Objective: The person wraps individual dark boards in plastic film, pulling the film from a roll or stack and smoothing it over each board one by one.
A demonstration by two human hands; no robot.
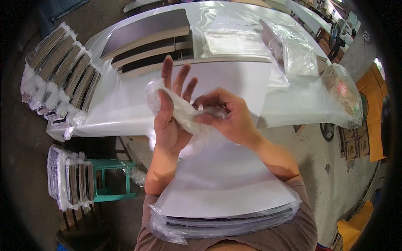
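Observation:
My left hand [169, 119] is raised above the table's near edge, fingers stretched apart and thumb up. Crumpled clear plastic film [182, 112] lies across its palm, between thumb and fingers. Beside it, my right hand [228, 115] is closed, pinching the other end of the film. Below both hands, a stack of thin boards [234, 182] with a white top leans against my body. Clear plastic wraps its near edge, where several dark and grey layers show. A large white sheet or board [234, 77] lies flat on the table behind my hands.
The table [121, 108] has a shiny plastic cover. Dark-topped boards [146, 31] are stacked at its back left, wrapped bundles [63, 67] on its left end. Plastic-wrapped packs [289, 48] lie back right, near a bulging clear bag [341, 94]. A green stool [113, 180] stands lower left.

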